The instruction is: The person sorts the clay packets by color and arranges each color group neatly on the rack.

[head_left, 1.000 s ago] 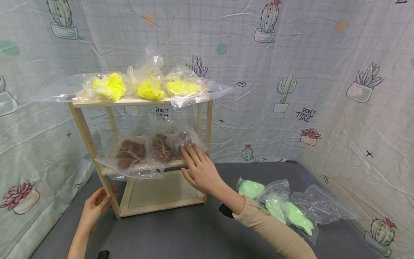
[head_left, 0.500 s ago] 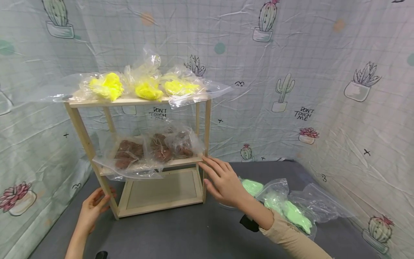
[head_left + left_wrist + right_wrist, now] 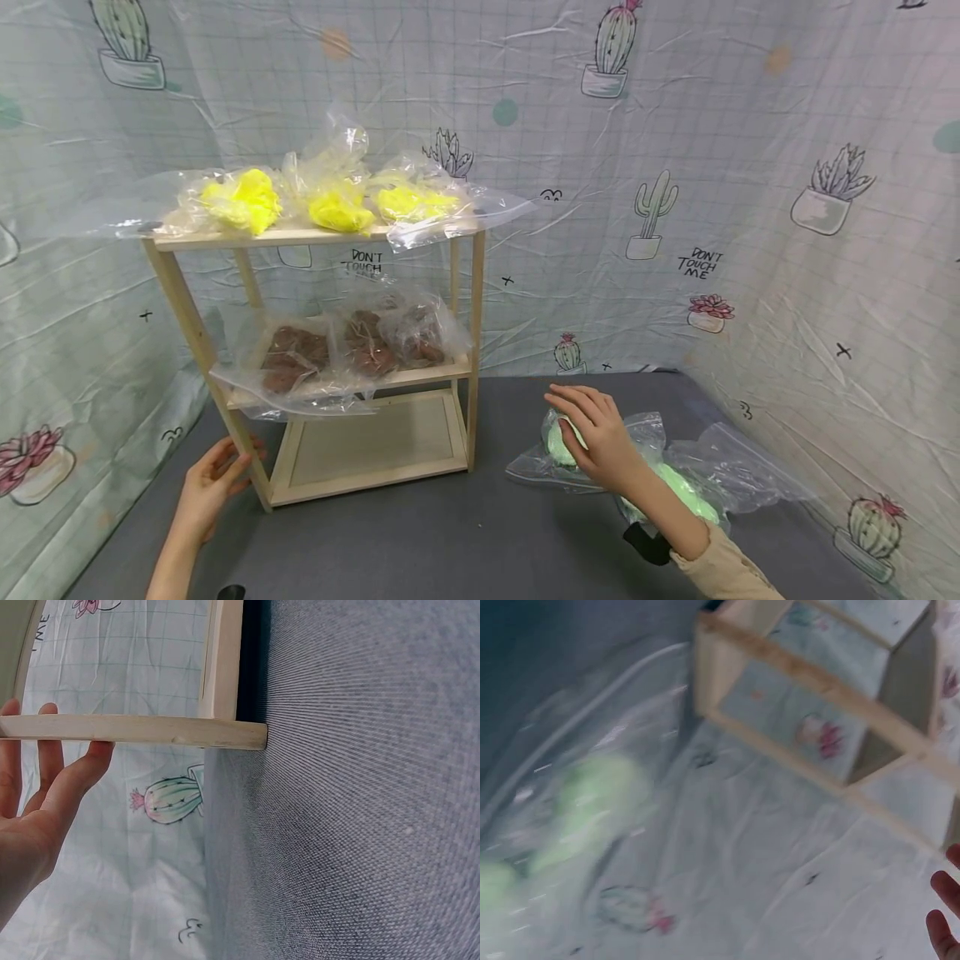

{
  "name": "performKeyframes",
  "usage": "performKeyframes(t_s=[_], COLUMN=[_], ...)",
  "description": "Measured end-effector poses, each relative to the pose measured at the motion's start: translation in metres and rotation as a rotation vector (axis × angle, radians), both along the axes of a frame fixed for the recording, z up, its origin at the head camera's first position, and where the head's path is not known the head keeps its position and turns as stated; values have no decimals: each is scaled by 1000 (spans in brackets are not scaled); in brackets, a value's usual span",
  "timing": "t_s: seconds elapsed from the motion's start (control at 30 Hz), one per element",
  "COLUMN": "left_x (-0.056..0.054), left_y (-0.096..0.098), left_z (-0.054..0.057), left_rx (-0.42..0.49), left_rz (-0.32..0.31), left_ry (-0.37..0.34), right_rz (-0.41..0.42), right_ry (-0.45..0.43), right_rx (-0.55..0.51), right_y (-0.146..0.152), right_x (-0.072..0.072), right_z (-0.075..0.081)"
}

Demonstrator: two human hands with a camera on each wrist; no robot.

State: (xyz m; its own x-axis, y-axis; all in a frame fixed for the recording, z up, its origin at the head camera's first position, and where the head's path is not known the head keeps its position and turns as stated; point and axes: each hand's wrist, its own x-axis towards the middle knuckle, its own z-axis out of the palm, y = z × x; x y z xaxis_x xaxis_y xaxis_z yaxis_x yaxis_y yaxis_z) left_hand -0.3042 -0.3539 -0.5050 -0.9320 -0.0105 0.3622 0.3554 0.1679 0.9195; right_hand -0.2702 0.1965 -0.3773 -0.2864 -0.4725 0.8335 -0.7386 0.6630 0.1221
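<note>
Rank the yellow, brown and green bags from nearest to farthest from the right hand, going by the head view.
1. Green bags: on the table, partly hidden by the right hand and forearm.
2. Brown bags: left of it, on the shelf's middle level.
3. Yellow bags: left, on the top level.

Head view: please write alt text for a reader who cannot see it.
A person's left hand holds the front left leg of a wooden shelf unit; the empty right hand appears over clear bags of pale green material on a dark table. Bags of yellow material sit on the top shelf, bags of brown material one shelf below.
</note>
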Motion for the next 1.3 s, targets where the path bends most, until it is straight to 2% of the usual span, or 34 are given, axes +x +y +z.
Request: performKeyframes(t_s=[0.1, 0.27, 0.4, 0.5, 0.6, 0.67, 0.8, 0.87, 1.0, 1.3], left_x=[1, -4, -7, -6, 0, 10, 32, 39, 44, 44], left_y=[0, -2, -4, -4, 1, 10, 30, 37, 43, 42], left_z=[1, -8, -11, -8, 1, 15, 42, 52, 59, 58], left_rx=[2, 17, 30, 18, 32, 9, 48, 64, 59, 47], left_rz=[-6, 37, 18, 8, 4, -1, -31, -43, -37, -24], left_ry=[-2, -23, -1, -10, -4, -5, 25, 35, 28, 42], right_rz=[-95, -287, -437, -511, -539, -549, -569, -576, -562, -530], right_ry=[-63, -215, -357, -453, -529, -579, -657, -682, -676, -706], right_rx=[8, 59, 135, 190, 217, 230, 278, 308, 371, 498], right_y=[14, 30, 36, 41, 45, 49, 56, 59, 64, 66], right_x=[-3, -7, -12, -19, -26, -32, -45, -50, -60, -77], right_z=[-14, -35, -48, -58, -66, -71, -80, -82, -84, -81])
